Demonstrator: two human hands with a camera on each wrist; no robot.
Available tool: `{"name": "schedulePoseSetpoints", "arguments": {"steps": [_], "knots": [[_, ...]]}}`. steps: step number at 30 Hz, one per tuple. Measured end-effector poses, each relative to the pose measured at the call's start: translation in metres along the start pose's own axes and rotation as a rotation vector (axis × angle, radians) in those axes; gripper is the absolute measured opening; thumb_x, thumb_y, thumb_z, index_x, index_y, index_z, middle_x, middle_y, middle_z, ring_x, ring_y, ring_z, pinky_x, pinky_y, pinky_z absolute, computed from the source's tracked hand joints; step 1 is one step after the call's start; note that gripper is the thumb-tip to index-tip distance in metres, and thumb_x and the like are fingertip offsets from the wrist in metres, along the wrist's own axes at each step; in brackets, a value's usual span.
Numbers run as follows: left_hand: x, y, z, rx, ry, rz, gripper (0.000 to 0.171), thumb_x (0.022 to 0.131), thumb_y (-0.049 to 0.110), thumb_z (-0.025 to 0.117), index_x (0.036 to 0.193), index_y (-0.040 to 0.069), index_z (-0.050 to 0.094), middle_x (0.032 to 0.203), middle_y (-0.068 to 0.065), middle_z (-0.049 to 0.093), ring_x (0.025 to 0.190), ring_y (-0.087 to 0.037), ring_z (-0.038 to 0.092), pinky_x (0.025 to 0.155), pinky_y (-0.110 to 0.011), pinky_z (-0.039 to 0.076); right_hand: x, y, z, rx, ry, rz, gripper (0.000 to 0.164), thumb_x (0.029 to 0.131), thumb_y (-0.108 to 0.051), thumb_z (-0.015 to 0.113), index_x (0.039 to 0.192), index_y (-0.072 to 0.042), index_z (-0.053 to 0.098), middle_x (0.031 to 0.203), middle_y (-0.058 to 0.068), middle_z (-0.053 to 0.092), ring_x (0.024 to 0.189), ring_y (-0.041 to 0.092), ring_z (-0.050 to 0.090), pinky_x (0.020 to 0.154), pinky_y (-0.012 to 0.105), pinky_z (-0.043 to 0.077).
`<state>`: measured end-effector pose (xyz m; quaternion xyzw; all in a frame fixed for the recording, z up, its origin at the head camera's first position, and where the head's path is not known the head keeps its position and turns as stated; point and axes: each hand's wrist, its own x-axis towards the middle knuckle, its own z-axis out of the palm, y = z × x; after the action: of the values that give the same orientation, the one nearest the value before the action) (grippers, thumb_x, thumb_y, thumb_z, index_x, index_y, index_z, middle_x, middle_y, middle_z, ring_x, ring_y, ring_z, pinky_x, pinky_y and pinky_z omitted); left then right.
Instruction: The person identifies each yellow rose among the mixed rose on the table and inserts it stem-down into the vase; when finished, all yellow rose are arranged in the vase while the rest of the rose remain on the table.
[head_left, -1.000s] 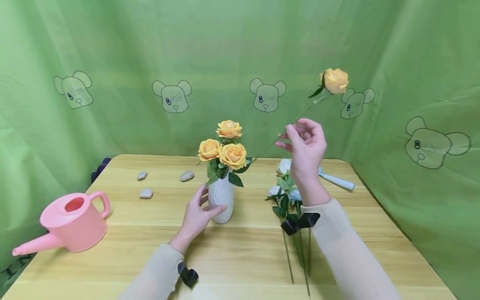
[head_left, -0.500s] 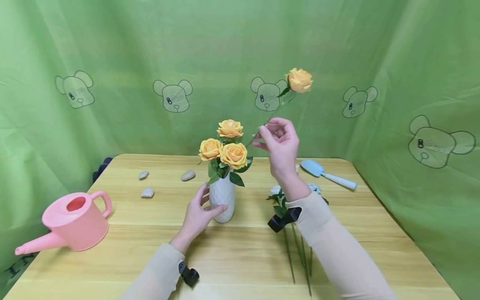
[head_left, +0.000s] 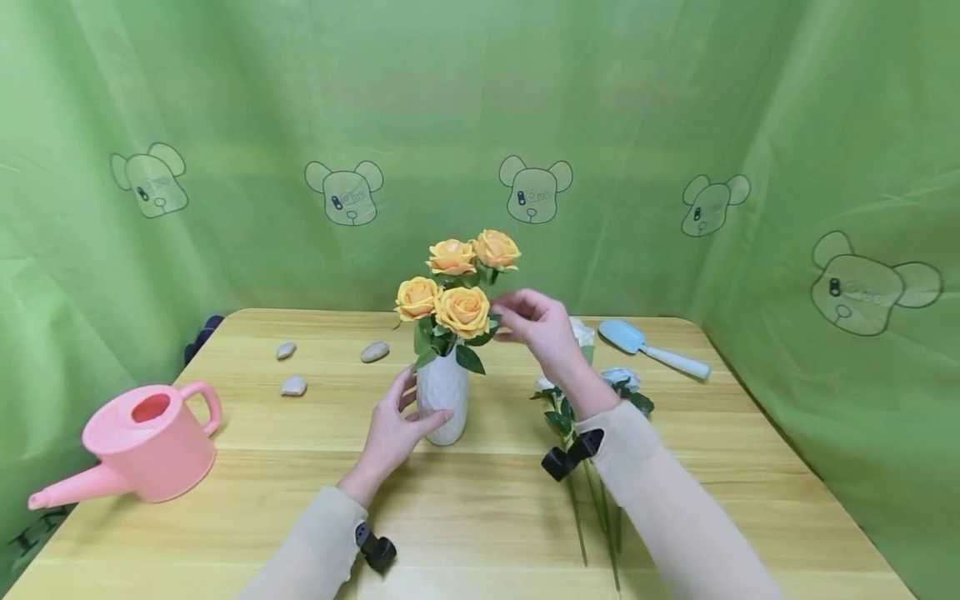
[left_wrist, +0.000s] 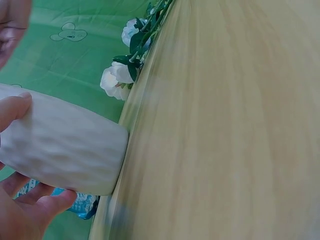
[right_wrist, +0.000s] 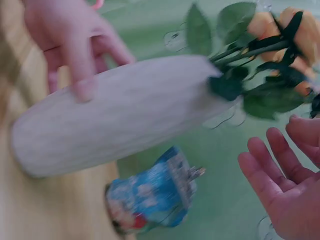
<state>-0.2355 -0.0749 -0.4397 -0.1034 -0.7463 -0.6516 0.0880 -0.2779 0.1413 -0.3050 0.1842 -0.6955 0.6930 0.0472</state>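
Note:
A white textured vase (head_left: 442, 400) holds several yellow-orange roses (head_left: 463, 312) with green leaves. It stands upright on the table. My left hand (head_left: 393, 421) grips its side, the thumb across the front. To the right of the blooms is my right hand (head_left: 536, 329), thumb and index finger together at the stem of the back-right rose (head_left: 497, 250); leaves and petals partly hide their tips. In the right wrist view, the other fingers of the right hand (right_wrist: 280, 180) spread loosely below the leaves, and the left hand (right_wrist: 75, 45) touches the vase (right_wrist: 115, 115).
White and pale-blue flowers (head_left: 621, 379) with long stems lie beneath the right forearm. A light-blue trowel (head_left: 656, 350) lies behind them. At left stands a pink watering can (head_left: 153, 446); several stones, including a grey one (head_left: 375, 352), lie near the back. A blue packet (right_wrist: 150, 192) appears beyond the vase.
My right hand has moved left and down with the rose, whose bloom now sits beside the others above the vase. The left hand has stayed on the vase.

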Motion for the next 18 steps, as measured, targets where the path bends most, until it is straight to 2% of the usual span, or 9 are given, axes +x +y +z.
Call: {"name": "schedulePoseSetpoints", "arguments": {"steps": [3,6,11,14,18], "knots": [[0.001,-0.001,-0.001,0.005,0.005,-0.004,0.078,0.071,0.028,0.082,0.138,0.025,0.041,0.131,-0.007,0.049,0.118,-0.028,0.048,0.090,-0.043,0.048,-0.008,0.015,-0.005,0.015,-0.035,0.043,0.017,0.088,-0.004,0.062,0.103,0.004,0.060,0.094,0.013,0.063,0.082,0.023,0.064,0.076,0.043,0.055],[0.002,-0.002,-0.003,0.008,0.007,-0.008,0.078,0.071,0.027,0.082,0.138,0.025,0.041,0.131,-0.007,0.049,0.118,-0.028,0.049,0.091,-0.042,0.048,-0.014,0.026,-0.008,0.009,-0.036,0.065,0.023,0.089,-0.008,0.063,0.105,0.007,0.059,0.097,0.018,0.063,0.082,0.025,0.065,0.074,0.042,0.055],[0.003,0.002,-0.008,0.032,-0.019,-0.010,0.081,0.072,0.030,0.081,0.140,0.024,0.038,0.133,-0.008,0.048,0.118,-0.027,0.049,0.094,-0.042,0.045,-0.022,0.034,-0.018,0.006,-0.003,0.078,0.029,0.089,-0.011,0.063,0.109,0.009,0.057,0.095,0.015,0.064,0.081,0.025,0.066,0.072,0.042,0.056],[0.003,0.008,-0.019,0.062,-0.046,-0.011,0.085,0.073,0.032,0.079,0.143,0.021,0.033,0.135,-0.011,0.046,0.121,-0.029,0.046,0.098,-0.046,0.041,-0.029,0.034,-0.028,-0.003,0.012,0.085,0.025,0.089,-0.013,0.063,0.107,0.004,0.059,0.094,0.014,0.064,0.082,0.027,0.065,0.074,0.044,0.055],[0.000,0.019,-0.043,0.104,-0.058,0.023,0.080,0.079,0.032,0.074,0.145,0.018,0.029,0.138,-0.017,0.043,0.124,-0.034,0.043,0.101,-0.051,0.036,-0.043,0.035,-0.048,-0.047,0.038,0.074,0.020,0.090,-0.017,0.063,0.104,-0.004,0.062,0.095,0.013,0.064,0.083,0.026,0.064,0.076,0.046,0.054]]}}
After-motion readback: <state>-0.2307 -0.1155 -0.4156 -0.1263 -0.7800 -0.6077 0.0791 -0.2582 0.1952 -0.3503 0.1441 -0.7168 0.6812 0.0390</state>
